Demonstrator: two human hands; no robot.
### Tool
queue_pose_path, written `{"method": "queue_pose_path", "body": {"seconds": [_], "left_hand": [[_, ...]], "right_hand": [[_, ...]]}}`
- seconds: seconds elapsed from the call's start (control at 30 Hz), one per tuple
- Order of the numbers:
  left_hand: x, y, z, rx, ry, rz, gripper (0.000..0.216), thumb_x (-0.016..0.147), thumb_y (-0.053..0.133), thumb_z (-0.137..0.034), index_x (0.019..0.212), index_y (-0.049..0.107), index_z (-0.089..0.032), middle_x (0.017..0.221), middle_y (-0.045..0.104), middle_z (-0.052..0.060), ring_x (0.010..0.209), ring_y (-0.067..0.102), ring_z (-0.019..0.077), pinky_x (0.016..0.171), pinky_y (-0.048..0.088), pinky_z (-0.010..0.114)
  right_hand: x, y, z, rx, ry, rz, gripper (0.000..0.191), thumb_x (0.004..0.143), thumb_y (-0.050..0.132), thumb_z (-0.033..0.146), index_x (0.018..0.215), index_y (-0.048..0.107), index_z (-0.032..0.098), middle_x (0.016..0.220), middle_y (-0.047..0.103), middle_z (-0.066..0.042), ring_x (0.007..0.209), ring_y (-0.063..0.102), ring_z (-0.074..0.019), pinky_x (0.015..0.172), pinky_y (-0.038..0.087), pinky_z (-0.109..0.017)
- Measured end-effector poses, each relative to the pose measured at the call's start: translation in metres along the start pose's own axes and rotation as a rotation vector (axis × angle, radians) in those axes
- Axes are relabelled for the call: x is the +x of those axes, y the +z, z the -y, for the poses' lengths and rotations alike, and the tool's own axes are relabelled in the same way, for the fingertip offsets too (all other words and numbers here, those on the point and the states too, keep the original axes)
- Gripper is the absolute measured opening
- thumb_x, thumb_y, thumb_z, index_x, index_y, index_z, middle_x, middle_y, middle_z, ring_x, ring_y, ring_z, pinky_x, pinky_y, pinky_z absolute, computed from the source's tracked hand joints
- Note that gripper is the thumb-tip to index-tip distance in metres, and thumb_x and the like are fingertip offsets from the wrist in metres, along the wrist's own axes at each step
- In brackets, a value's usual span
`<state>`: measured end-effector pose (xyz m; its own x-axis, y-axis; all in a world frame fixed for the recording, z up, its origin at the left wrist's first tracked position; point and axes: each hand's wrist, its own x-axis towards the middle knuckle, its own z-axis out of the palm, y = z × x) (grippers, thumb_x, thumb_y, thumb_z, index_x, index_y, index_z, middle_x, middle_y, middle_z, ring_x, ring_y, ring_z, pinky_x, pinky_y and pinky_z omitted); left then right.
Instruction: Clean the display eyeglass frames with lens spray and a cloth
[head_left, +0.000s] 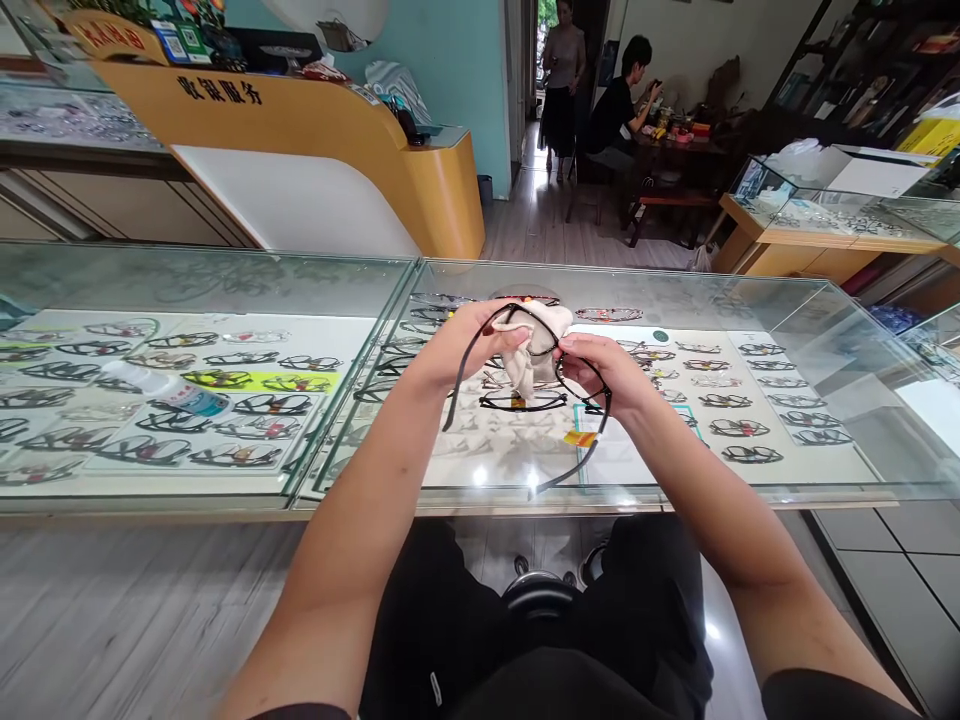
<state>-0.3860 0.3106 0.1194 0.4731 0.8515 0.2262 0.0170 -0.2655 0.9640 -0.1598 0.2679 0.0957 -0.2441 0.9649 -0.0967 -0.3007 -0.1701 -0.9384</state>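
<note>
A pair of dark-framed eyeglasses (592,448) is held up above the glass counter, temples unfolded toward me, with an orange-yellow tag on one temple. My right hand (604,370) pinches the frame near its right side. A cream cloth (523,372) is bunched in my left hand (484,335), whose fingers press it around the left lens. The cloth partly hides that lens and some fingertips. Beneath my hands, inside the case, lie rows of spectacle frames (523,402).
A white spray bottle (169,388) with a blue label lies on the left glass top. The display case (465,500) runs across in front of my knees. Beyond stands a wooden-edged counter (442,200). Two people (611,125) are at the back, one seated by a table.
</note>
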Motion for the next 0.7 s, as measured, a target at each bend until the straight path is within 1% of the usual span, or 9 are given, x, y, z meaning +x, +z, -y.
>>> {"method": "queue_pose_path", "body": {"seconds": [0.07, 0.13, 0.2, 0.27, 0.33, 0.4, 0.5, 0.6, 0.7], "left_hand": [[0.0, 0.001, -0.001, -0.026, 0.011, 0.009, 0.052, 0.07, 0.102, -0.055, 0.097, 0.078, -0.018, 0.089, 0.074, 0.005, 0.08, 0.063, 0.0195, 0.069, 0.048, 0.027], [0.001, 0.006, -0.001, -0.052, 0.009, -0.019, 0.059, 0.063, 0.105, -0.051, 0.104, 0.079, -0.018, 0.092, 0.076, 0.005, 0.082, 0.066, 0.0206, 0.071, 0.05, 0.028], [0.001, 0.013, 0.0, -0.054, 0.002, -0.064, 0.061, 0.058, 0.107, -0.05, 0.101, 0.078, -0.018, 0.088, 0.075, 0.004, 0.078, 0.065, 0.02, 0.069, 0.049, 0.028], [0.002, 0.019, 0.002, -0.004, 0.008, -0.117, 0.057, 0.058, 0.106, -0.052, 0.092, 0.076, -0.018, 0.082, 0.072, 0.003, 0.073, 0.061, 0.0179, 0.065, 0.046, 0.027], [0.001, 0.023, 0.004, 0.094, 0.029, -0.188, 0.053, 0.066, 0.102, -0.058, 0.078, 0.07, -0.018, 0.072, 0.064, 0.001, 0.066, 0.053, 0.0152, 0.06, 0.04, 0.027], [0.0, 0.024, 0.004, 0.188, 0.055, -0.262, 0.058, 0.078, 0.093, -0.067, 0.068, 0.061, -0.019, 0.064, 0.054, 0.0, 0.062, 0.045, 0.0135, 0.056, 0.033, 0.027], [-0.002, 0.022, 0.003, 0.245, 0.095, -0.273, 0.066, 0.092, 0.078, -0.075, 0.064, 0.055, -0.02, 0.063, 0.048, 0.001, 0.062, 0.041, 0.0136, 0.056, 0.032, 0.028], [-0.003, 0.019, 0.0, 0.181, 0.119, -0.213, 0.062, 0.093, 0.077, -0.075, 0.071, 0.062, -0.019, 0.069, 0.056, 0.003, 0.067, 0.047, 0.015, 0.059, 0.038, 0.028], [-0.001, 0.02, -0.001, -0.031, 0.059, -0.192, 0.052, 0.08, 0.092, -0.065, 0.091, 0.072, -0.019, 0.081, 0.068, 0.003, 0.073, 0.058, 0.0164, 0.064, 0.046, 0.027]], "right_hand": [[0.001, -0.002, 0.0, -0.013, -0.022, -0.002, 0.037, 0.065, 0.097, 0.05, 0.075, 0.079, 0.019, 0.065, 0.056, 0.003, 0.063, 0.041, -0.0107, 0.059, 0.029, -0.029], [0.001, -0.001, 0.0, -0.019, -0.027, 0.0, 0.037, 0.065, 0.097, 0.05, 0.075, 0.079, 0.019, 0.066, 0.058, 0.002, 0.064, 0.042, -0.0107, 0.059, 0.029, -0.029], [0.0, 0.0, -0.001, -0.025, -0.022, 0.007, 0.038, 0.064, 0.097, 0.05, 0.073, 0.079, 0.018, 0.066, 0.059, 0.002, 0.064, 0.042, -0.0105, 0.059, 0.028, -0.029], [0.0, 0.002, -0.001, -0.026, -0.021, 0.017, 0.038, 0.063, 0.098, 0.05, 0.072, 0.079, 0.018, 0.067, 0.06, 0.001, 0.063, 0.041, -0.0102, 0.06, 0.028, -0.028], [-0.001, 0.002, -0.001, -0.018, -0.027, 0.023, 0.038, 0.064, 0.098, 0.051, 0.072, 0.079, 0.019, 0.07, 0.062, 0.0, 0.064, 0.042, -0.0105, 0.06, 0.029, -0.028], [-0.001, 0.002, 0.0, 0.003, -0.019, 0.023, 0.037, 0.065, 0.098, 0.05, 0.074, 0.079, 0.02, 0.073, 0.065, -0.001, 0.064, 0.044, -0.011, 0.059, 0.031, -0.029], [-0.001, 0.001, 0.002, 0.045, 0.013, 0.023, 0.038, 0.062, 0.098, 0.049, 0.073, 0.077, 0.02, 0.074, 0.065, -0.001, 0.067, 0.05, -0.0123, 0.062, 0.037, -0.028], [-0.002, 0.0, 0.004, 0.052, 0.033, 0.032, 0.039, 0.062, 0.098, 0.049, 0.073, 0.076, 0.019, 0.068, 0.059, 0.002, 0.066, 0.05, -0.0127, 0.063, 0.037, -0.028], [-0.002, -0.001, 0.006, 0.053, 0.032, 0.03, 0.039, 0.064, 0.098, 0.049, 0.075, 0.077, 0.019, 0.065, 0.055, 0.003, 0.063, 0.045, -0.0118, 0.061, 0.034, -0.028]]}}
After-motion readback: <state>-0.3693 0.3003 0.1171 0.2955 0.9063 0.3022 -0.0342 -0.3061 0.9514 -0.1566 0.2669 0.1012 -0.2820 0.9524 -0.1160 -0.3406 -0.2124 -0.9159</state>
